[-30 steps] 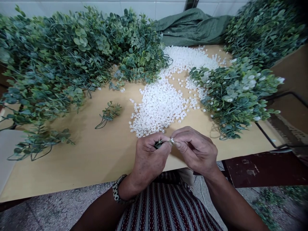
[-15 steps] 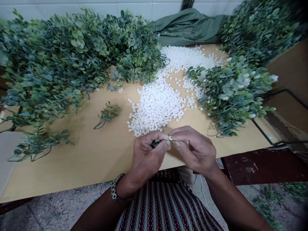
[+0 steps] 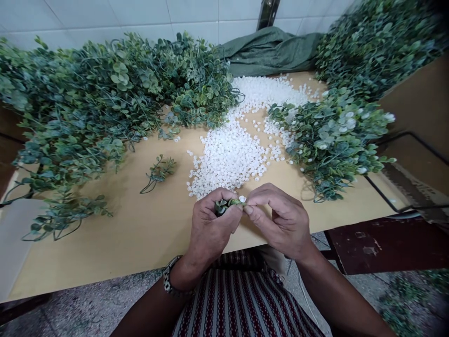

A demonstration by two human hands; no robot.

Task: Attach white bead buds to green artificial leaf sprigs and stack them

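Note:
My left hand (image 3: 213, 224) is closed around a small artificial leaf sprig (image 3: 235, 202), its green leaves showing between thumb and forefinger. A small white piece (image 3: 242, 199) sits at the sprig's end, between the two hands. There, the thumb and forefinger of my right hand (image 3: 280, 220) pinch the sprig's tip; what exactly lies under those fingertips is hidden. Just beyond both hands spreads a pile of small white pieces (image 3: 224, 161) on the table (image 3: 147, 238). A loose sprig (image 3: 159, 171) lies to the left of that pile.
Artificial greenery (image 3: 87, 93) is heaped along the back left, with another sprig (image 3: 66, 213) at the left front. On the right lies a bunch with white tips (image 3: 336, 135), near a cardboard box (image 3: 421, 121) and black wire frame (image 3: 382, 192). Green cloth (image 3: 270, 51) lies behind.
My fingertips have shifted slightly, so more of the sprig's leaves and the white piece now show between my hands. The camera view has tilted up a little.

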